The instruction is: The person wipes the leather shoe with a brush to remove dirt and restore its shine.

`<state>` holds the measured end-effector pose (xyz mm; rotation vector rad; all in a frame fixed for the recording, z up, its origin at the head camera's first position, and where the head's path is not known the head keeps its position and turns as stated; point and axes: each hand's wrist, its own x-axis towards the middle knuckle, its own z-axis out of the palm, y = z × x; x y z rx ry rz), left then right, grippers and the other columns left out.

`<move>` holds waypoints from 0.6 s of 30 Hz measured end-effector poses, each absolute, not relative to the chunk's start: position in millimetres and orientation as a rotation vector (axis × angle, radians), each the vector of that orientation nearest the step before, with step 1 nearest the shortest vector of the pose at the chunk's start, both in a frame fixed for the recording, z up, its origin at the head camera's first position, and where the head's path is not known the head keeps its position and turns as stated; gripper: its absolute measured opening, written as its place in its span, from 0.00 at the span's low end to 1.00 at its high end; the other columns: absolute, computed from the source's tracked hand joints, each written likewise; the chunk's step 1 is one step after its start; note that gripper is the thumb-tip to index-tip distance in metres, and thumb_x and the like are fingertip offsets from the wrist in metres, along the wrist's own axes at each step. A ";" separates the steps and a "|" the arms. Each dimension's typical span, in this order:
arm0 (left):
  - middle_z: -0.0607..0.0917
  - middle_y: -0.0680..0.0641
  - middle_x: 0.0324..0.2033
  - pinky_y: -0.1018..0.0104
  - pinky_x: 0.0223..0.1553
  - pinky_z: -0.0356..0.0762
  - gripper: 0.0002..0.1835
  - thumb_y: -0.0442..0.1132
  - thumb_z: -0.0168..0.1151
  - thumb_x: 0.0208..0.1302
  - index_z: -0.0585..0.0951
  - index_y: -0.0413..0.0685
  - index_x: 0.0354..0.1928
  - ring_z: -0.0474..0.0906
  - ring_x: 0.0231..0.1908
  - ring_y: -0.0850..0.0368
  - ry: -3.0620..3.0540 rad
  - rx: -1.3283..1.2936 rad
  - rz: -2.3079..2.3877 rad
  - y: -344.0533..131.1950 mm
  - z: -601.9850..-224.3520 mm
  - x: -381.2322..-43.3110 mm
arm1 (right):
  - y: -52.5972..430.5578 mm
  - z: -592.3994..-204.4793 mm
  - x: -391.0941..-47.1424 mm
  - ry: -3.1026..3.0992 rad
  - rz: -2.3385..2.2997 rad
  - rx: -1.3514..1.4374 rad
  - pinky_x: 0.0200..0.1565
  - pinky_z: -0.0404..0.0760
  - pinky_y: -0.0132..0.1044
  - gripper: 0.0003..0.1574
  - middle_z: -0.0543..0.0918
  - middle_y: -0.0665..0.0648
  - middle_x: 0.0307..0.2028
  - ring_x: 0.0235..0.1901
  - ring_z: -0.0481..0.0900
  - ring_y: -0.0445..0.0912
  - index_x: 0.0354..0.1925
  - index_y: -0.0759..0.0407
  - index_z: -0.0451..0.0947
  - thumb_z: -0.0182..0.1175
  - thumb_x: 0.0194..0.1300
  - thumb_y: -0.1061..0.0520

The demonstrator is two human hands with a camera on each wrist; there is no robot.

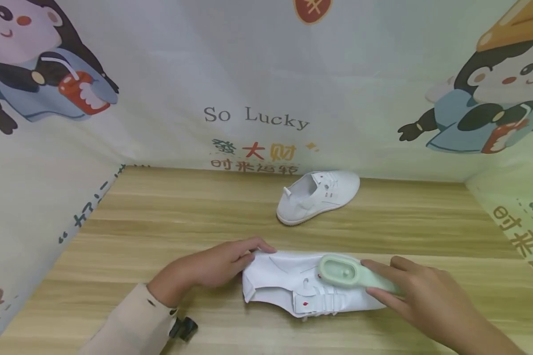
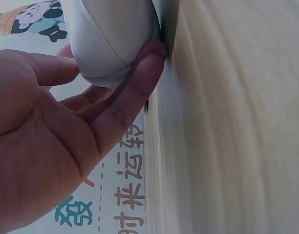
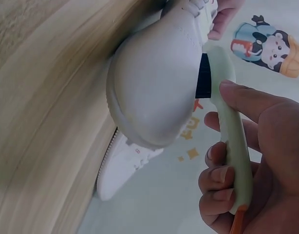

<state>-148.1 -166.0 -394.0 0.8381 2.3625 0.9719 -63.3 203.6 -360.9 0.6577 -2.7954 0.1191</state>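
Observation:
A white lace-up shoe (image 1: 277, 273) lies tipped on its side on the wooden surface, its opening facing me and its toe to the right. My left hand (image 1: 215, 265) grips it at the heel (image 2: 110, 44), thumb on one side and fingers curled under the other. In my right hand (image 1: 431, 298) is a pale green scrub brush (image 1: 339, 271), held by its handle. Dark bristles (image 3: 203, 77) face the shoe's upper in the right wrist view, right at its surface beside the laces. The toe (image 3: 154, 83) fills the middle of that view.
Behind, a second white shoe (image 1: 299, 209) stands upright near the back wall, toe pointing right. Printed sheets (image 1: 173, 84) with cartoon figures and lettering enclose the wood-grain surface (image 1: 169, 212) at the back and both sides. A small black object (image 1: 185, 329) shows by my left sleeve.

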 end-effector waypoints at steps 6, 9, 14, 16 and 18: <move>0.75 0.55 0.66 0.51 0.67 0.66 0.20 0.36 0.40 0.80 0.73 0.67 0.63 0.69 0.65 0.59 2.359 0.842 0.971 -166.5 -393.7 -148.8 | 194.4 -367.8 -67.9 -2.727 0.145 0.748 0.22 0.64 0.28 0.27 0.72 0.40 0.26 0.19 0.58 0.30 0.54 0.36 0.84 0.72 0.55 0.38; 0.76 0.55 0.66 0.51 0.67 0.66 0.20 0.36 0.41 0.80 0.73 0.67 0.64 0.69 0.64 0.59 2.377 0.852 0.965 -166.9 -393.9 -149.8 | 189.9 -370.1 -70.2 -2.702 0.165 0.772 0.22 0.61 0.28 0.27 0.71 0.39 0.26 0.19 0.57 0.29 0.55 0.37 0.83 0.72 0.56 0.39; 0.76 0.55 0.65 0.51 0.67 0.67 0.20 0.36 0.41 0.80 0.73 0.67 0.63 0.69 0.64 0.59 2.379 0.865 0.968 -166.3 -394.5 -151.2 | 185.8 -370.4 -71.8 -2.710 0.192 0.777 0.22 0.60 0.28 0.27 0.70 0.39 0.26 0.18 0.56 0.30 0.55 0.38 0.83 0.72 0.56 0.41; 0.76 0.55 0.65 0.52 0.67 0.67 0.20 0.36 0.40 0.80 0.73 0.66 0.63 0.69 0.64 0.59 2.374 0.870 0.965 -166.1 -394.4 -151.2 | 184.5 -370.1 -72.4 -2.714 0.198 0.782 0.22 0.61 0.28 0.27 0.70 0.40 0.26 0.18 0.56 0.30 0.55 0.38 0.83 0.72 0.56 0.41; 0.76 0.55 0.65 0.52 0.66 0.67 0.20 0.36 0.40 0.80 0.73 0.66 0.64 0.70 0.62 0.59 2.384 0.879 0.959 -166.1 -393.5 -151.3 | 183.3 -369.7 -73.4 -2.721 0.199 0.790 0.22 0.61 0.28 0.27 0.71 0.40 0.27 0.19 0.57 0.30 0.56 0.37 0.83 0.71 0.57 0.41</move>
